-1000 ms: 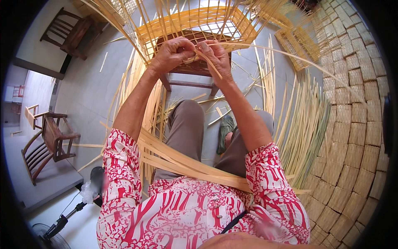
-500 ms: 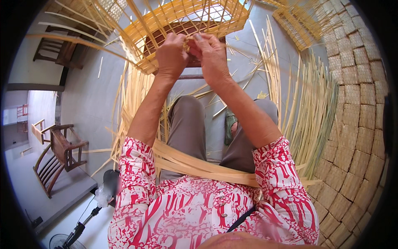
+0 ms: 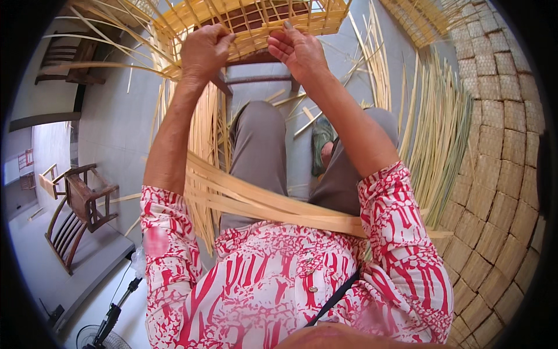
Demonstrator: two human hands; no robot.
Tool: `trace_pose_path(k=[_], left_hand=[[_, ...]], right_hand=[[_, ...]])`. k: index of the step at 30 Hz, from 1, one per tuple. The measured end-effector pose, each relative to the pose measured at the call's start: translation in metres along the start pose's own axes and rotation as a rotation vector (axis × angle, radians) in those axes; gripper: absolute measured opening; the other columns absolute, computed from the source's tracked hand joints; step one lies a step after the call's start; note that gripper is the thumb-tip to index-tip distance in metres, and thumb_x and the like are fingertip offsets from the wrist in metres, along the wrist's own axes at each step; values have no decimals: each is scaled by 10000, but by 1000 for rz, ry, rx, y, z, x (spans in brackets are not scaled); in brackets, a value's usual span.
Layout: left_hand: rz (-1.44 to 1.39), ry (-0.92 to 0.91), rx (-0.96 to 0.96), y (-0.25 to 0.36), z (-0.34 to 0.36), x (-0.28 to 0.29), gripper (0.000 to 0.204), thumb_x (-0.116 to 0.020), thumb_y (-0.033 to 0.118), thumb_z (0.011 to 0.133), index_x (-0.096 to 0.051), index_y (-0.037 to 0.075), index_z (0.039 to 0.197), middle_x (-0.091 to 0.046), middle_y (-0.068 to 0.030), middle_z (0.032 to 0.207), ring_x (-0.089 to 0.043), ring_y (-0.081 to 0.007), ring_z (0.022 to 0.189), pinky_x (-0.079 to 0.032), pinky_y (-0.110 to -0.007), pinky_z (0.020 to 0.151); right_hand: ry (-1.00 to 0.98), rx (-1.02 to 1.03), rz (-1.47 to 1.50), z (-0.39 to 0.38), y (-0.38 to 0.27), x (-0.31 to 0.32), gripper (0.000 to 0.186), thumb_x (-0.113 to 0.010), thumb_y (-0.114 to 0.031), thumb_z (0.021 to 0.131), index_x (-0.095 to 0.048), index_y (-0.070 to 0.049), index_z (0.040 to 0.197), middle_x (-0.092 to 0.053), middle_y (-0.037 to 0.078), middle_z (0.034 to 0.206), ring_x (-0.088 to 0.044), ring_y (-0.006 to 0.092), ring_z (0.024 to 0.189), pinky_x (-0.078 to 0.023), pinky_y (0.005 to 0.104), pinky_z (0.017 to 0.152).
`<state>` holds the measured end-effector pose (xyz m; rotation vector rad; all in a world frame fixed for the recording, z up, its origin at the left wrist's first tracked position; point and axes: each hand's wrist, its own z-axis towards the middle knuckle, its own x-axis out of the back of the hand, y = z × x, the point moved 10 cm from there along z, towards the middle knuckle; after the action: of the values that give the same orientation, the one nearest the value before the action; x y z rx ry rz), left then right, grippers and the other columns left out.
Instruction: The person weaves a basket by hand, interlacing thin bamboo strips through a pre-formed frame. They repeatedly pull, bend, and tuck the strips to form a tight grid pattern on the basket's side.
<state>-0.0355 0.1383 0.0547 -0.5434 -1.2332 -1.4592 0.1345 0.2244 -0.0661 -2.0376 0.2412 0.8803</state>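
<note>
A yellow open-weave bamboo basket [image 3: 251, 44] stands at the top of the view, partly cut off, with long unwoven strips [image 3: 110, 43] sticking out at its left. My left hand [image 3: 204, 51] is closed in a pinch on the basket's near edge. To its right, my right hand [image 3: 301, 53] holds the same edge, thumb above and curled fingers below. Between the hands runs a short length of the edge. What exactly lies under the left fingertips is hidden.
Long pale bamboo strips [image 3: 261, 206] lie across my lap. More strips [image 3: 436, 128] are spread on the floor at right, beside stacked woven blocks [image 3: 500, 163]. A second basket [image 3: 415, 20] stands at the top right. Wooden chairs [image 3: 87, 200] and a fan [image 3: 102, 336] are at left.
My hands have moved apart along the basket's edge, the left one going left and the right one slightly right. The basket sits higher in the view.
</note>
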Motion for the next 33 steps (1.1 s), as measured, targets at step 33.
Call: trace_pose_path(k=[33], left_hand=[[-33,151,-486,68,-35,6,112,-720,80,900,-710,69,1011,-691,-62,936,-713,-235,811,-593,-338,660]], right_hand=[[-77,119,-14,-44,11,-15,112,-627,4,971,-611,-48,1070,-689,81,1003,-698,168,860,-617,313,748]])
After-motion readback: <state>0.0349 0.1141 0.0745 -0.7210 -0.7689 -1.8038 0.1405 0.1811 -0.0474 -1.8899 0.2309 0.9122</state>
